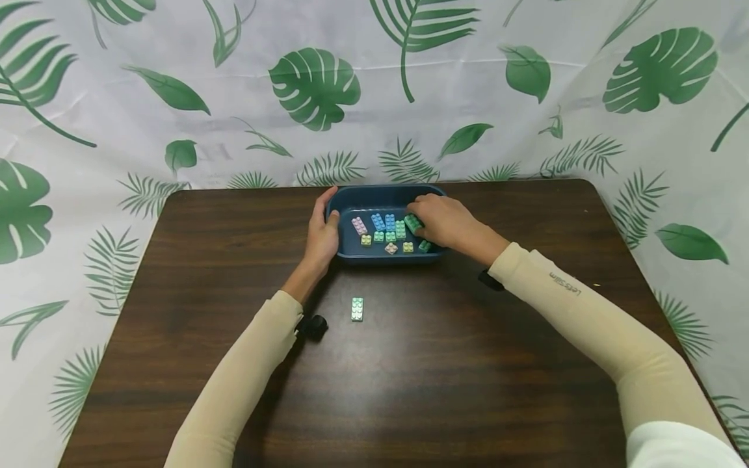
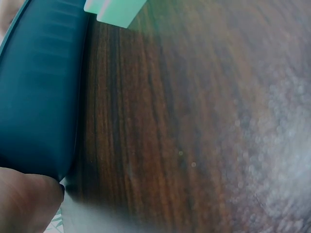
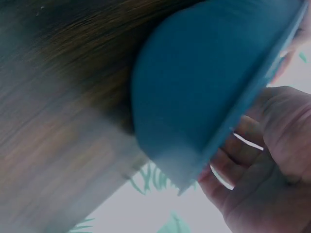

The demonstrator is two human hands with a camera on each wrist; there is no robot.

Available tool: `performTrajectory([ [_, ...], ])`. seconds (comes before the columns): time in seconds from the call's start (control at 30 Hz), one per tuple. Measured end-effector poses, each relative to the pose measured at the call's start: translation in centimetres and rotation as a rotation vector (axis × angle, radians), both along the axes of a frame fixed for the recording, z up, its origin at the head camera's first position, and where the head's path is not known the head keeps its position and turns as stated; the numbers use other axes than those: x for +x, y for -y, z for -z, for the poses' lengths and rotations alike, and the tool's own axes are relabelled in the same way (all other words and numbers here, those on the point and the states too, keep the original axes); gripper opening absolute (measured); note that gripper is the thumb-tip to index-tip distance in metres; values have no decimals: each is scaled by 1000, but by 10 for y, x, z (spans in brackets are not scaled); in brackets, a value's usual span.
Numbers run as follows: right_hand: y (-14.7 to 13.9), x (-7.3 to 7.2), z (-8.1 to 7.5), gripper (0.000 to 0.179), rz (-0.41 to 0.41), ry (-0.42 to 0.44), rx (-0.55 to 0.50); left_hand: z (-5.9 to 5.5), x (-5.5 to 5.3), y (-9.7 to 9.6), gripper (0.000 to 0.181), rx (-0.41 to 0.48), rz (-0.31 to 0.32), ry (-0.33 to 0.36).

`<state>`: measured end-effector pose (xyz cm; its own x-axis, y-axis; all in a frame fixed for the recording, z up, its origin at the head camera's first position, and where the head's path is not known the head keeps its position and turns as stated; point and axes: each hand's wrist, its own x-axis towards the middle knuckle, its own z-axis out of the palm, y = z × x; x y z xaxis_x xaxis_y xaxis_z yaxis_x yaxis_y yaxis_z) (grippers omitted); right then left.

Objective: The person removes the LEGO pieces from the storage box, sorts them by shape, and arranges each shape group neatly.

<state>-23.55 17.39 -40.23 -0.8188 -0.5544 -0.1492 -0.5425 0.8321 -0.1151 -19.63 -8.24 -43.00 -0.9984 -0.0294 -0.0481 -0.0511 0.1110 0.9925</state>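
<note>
White backdrop cloth (image 1: 222, 149) w/ green leaf prints runs behind & either side of a dk brown wood-grain table (image 1: 468, 377). Beige arm sleeves (image 1: 246, 377) cover both forearms; a bit of white shirt sleeve (image 1: 679, 445) shows btm R. Dk blue tray (image 1: 386, 259) sits at the table's far edge, approx. centre, long side facing the person. L hand (image 1: 322, 237) grips the tray's L end, thumb at the rim. R hand (image 1: 441, 220) reaches over the R end into the tray, fingers curled. Blk wrist cam (image 1: 316, 327) on L wrist; another, partly hidden, on R.

Longer bricks: mint brick (image 1: 357, 309) alone on the table, nearer the person than the tray; the rest in the tray, i.e. pink brick (image 1: 359, 225) near L end, 2 blue bricks (image 1: 389, 222) side by side, pale green brick (image 1: 400, 229) just R of those, dk green brick (image 1: 414, 225) pinched by R hand.

Smaller bricks, also in tray: 2 lt green bricks (image 1: 379, 236), 2 yellow bricks (image 1: 407, 247), peach brick (image 1: 391, 248) set cornerwise betw. the yellows, small green brick (image 1: 424, 246) near R end.
</note>
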Motion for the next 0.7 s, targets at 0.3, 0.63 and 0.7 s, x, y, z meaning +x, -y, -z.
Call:
performTrajectory([
  [0.3,7,23,-27,48,19,-36,-23,-1,-1,1,52,-13,10,-2],
  [0.63,23,69,-47,48,-84,-137,-35,-1,1,0,52,-14,17,-12],
  [0.7,27,77,-48,48,-106,-144,-38,-1,1,0,51,-13,15,-15],
])
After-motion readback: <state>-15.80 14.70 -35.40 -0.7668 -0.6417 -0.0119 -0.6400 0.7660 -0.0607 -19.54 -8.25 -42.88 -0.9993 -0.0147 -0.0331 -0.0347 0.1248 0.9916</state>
